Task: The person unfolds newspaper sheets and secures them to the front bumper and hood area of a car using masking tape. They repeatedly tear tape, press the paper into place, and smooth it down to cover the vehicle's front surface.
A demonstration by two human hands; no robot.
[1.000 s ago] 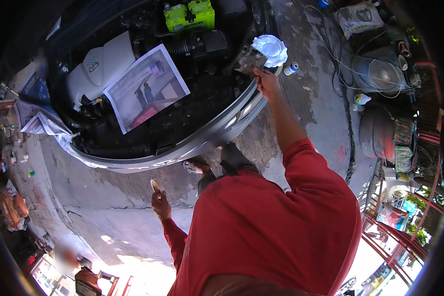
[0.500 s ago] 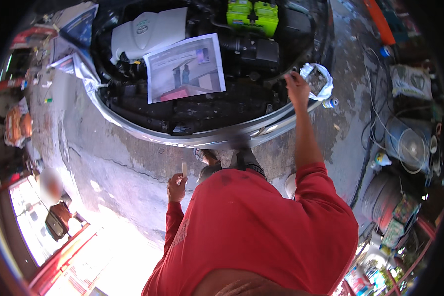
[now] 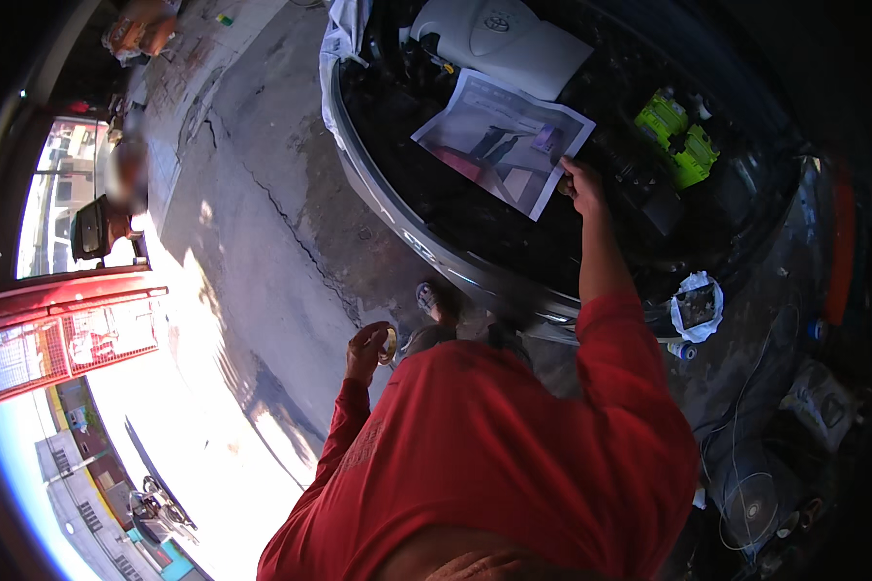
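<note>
My left hand (image 3: 363, 352) is closed around a roll of tape (image 3: 389, 345), held low in front of the concrete floor, its ring partly facing up. A printed sheet (image 3: 513, 145) with a picture on it lies over the open engine bay (image 3: 455, 208) of a car. My right hand (image 3: 581, 186) reaches to the right edge of this sheet, fingers pinched together at the paper. Whether they grip the sheet itself or some small thing I cannot tell. Above the sheet is a grey engine cover (image 3: 502, 44); a bright green battery (image 3: 678, 140) sits to its right.
The car's front edge (image 3: 407, 228) curves between me and the engine bay. A white-rimmed bag (image 3: 697, 306) rests on its right end, with a can (image 3: 683, 351) beside it. Cables and a clear bucket (image 3: 751, 508) are at the lower right. Another person (image 3: 126, 184) is far left.
My view has turned and tilted. My right hand has moved left, from beside the white-rimmed bag to the sheet's right edge. The tape roll in my left hand has turned from edge-on.
</note>
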